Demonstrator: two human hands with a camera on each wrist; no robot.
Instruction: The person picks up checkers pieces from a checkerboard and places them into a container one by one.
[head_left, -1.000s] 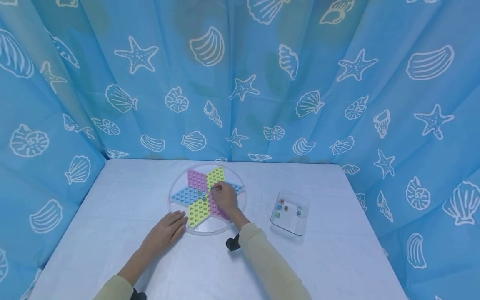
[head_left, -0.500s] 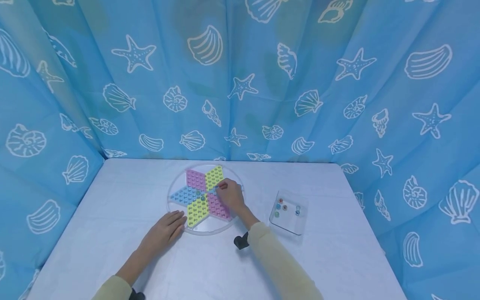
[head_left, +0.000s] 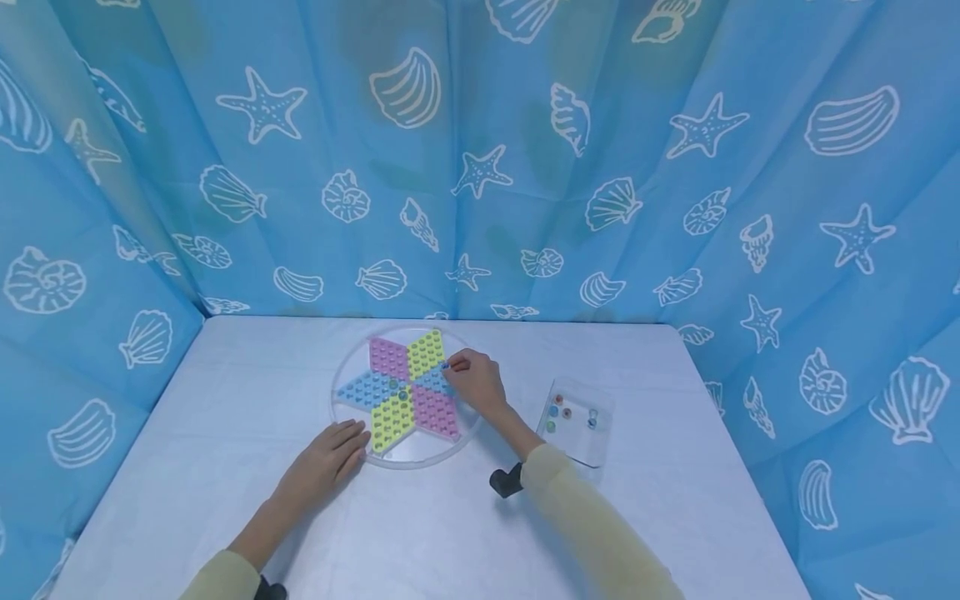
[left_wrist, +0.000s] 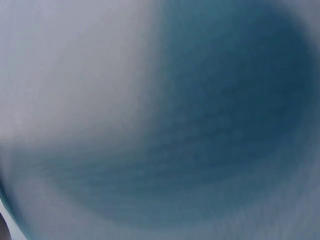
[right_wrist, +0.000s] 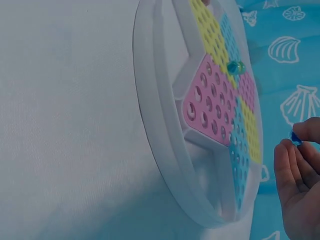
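A round Chinese checkers board with a pink, yellow and blue star lies on the table. Over its right-hand blue point, my right hand pinches a small blue marble between thumb and fingertips, lifted clear of the holes. My left hand lies flat, its fingertips at the board's near left rim. Two greenish marbles sit near the star's centre, at the inner end of the left blue point. Only blurred pale and dark blue areas appear in the left wrist view.
A clear plastic box holding several coloured marbles stands right of the board, behind the right forearm. A white cloth covers the table. A blue shell-patterned curtain hangs along the back and sides.
My right hand has moved to the right, from near the star's centre out over the right blue point, still pinching the marble. The left hand has stayed at the rim.
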